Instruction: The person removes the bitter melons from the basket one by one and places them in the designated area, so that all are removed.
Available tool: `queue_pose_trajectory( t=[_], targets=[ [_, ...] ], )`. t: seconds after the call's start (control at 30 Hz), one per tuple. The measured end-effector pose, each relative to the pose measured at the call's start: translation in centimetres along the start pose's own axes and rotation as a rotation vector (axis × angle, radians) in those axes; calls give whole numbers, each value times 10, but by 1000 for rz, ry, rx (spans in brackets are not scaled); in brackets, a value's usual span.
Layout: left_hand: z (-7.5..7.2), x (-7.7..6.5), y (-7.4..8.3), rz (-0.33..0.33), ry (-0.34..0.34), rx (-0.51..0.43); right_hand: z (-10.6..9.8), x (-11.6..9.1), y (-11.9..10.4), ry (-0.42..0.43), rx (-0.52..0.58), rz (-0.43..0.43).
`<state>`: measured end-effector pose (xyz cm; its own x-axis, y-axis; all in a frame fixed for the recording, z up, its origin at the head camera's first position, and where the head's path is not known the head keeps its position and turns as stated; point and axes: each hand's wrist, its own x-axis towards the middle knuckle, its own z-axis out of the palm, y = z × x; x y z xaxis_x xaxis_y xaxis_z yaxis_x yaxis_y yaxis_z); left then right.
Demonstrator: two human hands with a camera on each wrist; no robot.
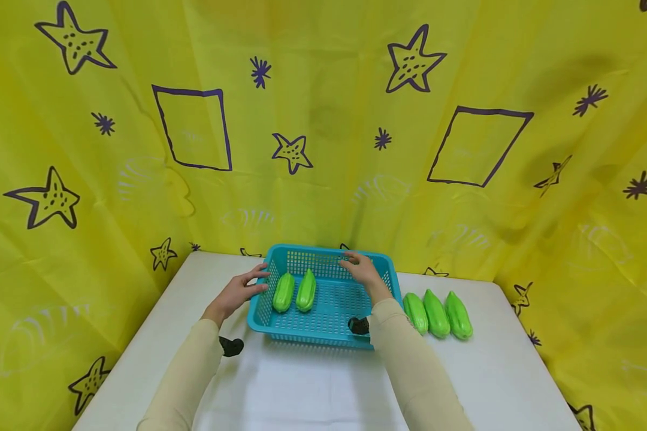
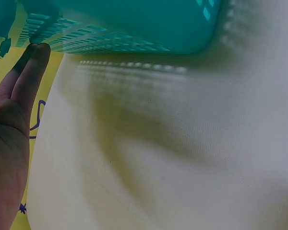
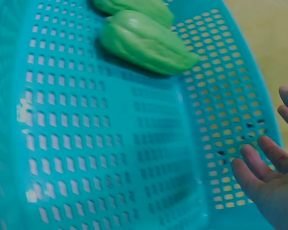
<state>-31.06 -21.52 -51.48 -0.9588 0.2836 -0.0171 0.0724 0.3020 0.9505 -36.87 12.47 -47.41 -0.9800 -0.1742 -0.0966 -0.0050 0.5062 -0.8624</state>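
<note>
A turquoise plastic basket (image 1: 323, 337) with perforated walls stands on the white table. Inside, toward its left, lie two long green ridged vegetables (image 1: 283, 293) side by side. My left hand (image 1: 236, 293) is at the basket's left wall, and in the left wrist view its extended fingertips (image 2: 40, 48) touch the perforated side. Over the basket's right half is my right hand (image 1: 362, 272), holding nothing. In the right wrist view, its spread, slightly bent fingers (image 3: 253, 163) are near the far wall, with the green vegetables (image 3: 146, 43) lying apart from them.
Three more green vegetables (image 1: 437, 314) lie in a row on the white table (image 1: 496, 359) just right of the basket, the nearest partly behind my right sleeve (image 1: 410, 365). A yellow curtain (image 1: 323, 197) with starfish drawings hangs behind and along both sides.
</note>
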Motion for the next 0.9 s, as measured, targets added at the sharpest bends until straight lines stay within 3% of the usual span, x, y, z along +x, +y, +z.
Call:
queue_pose_trajectory(
  t=[0.3,0.57,0.8,0.9],
  targets=[
    [-1,-1,0,15,-5,-1,35,2,5,4,-1,65],
    [0,-2,-2,7,-7,-2,55,4,15,-1,152,146],
    [-1,-1,-4,14,-7,11,74,2,16,35,320,270],
    [-2,0,-3,18,-3,9,78,2,15,43,341,273]
  ],
)
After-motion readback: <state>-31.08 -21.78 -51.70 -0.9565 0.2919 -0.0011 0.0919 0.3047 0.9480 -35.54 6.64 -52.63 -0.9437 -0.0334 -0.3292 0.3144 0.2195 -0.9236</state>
